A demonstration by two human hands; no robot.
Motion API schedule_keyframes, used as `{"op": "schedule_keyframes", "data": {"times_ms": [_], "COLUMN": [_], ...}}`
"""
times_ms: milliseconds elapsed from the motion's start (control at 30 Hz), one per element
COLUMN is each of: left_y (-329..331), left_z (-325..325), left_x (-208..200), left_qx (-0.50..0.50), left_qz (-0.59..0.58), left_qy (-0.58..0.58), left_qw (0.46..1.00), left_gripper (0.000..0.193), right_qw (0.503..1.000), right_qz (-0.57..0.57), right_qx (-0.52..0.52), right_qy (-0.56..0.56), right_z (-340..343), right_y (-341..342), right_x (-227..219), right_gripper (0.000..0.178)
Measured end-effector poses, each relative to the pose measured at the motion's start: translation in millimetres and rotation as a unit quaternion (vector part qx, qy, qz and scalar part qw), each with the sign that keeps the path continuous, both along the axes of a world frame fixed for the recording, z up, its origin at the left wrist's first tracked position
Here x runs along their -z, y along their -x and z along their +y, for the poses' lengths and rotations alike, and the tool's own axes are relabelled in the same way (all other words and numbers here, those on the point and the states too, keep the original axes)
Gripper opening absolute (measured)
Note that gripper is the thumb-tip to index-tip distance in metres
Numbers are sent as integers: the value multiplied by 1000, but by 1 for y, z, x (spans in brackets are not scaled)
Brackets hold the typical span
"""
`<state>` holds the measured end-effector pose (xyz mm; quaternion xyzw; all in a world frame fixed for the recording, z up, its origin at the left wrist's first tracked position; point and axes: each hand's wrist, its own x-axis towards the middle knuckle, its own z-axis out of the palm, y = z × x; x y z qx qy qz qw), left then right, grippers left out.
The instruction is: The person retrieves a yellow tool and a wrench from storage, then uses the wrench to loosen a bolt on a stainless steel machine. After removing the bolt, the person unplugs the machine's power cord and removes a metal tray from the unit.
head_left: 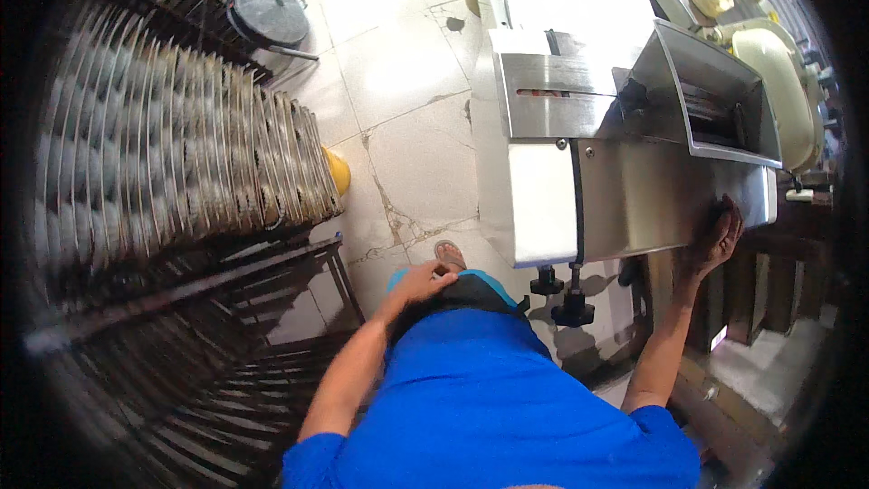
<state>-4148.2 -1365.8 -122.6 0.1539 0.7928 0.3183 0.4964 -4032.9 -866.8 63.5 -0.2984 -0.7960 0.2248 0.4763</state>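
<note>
A big stainless steel machine with an open hopper on top stands in front of me. My right hand lies flat against its near right side, fingers spread, holding nothing. My left hand rests at my waist on the blue shirt and dark waistband, fingers loosely curled, nothing in it. Two black knobs hang under the machine's near edge.
To the left a metal rack carries several rows of upright round trays. A round grey lid and a yellow object lie on the cracked tiled floor. A cream-coloured machine stands at the far right.
</note>
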Motion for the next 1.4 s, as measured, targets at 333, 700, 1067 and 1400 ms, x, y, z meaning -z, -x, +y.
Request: {"op": "schedule_keyframes", "data": {"times_ms": [333,700,1067,1400], "left_y": [209,509,692,827], "left_z": [-34,-39,45,29], "left_x": [100,91,46,49], "left_qx": [100,197,278,262], "left_qz": [69,174,218,162], "left_qy": [8,34,41,147], "left_qw": [993,964,935,940], "left_gripper": [49,44,41,45], "right_qw": [910,703,640,375], "right_qz": [-293,-375,182,682], "right_qx": [256,-33,68,169], "right_qy": [146,603,743,605], "right_z": [-88,-391,-280,-213], "right_y": [-211,154,452,520], "right_x": [162,230,304,327], "right_gripper": [44,43,59,27]}}
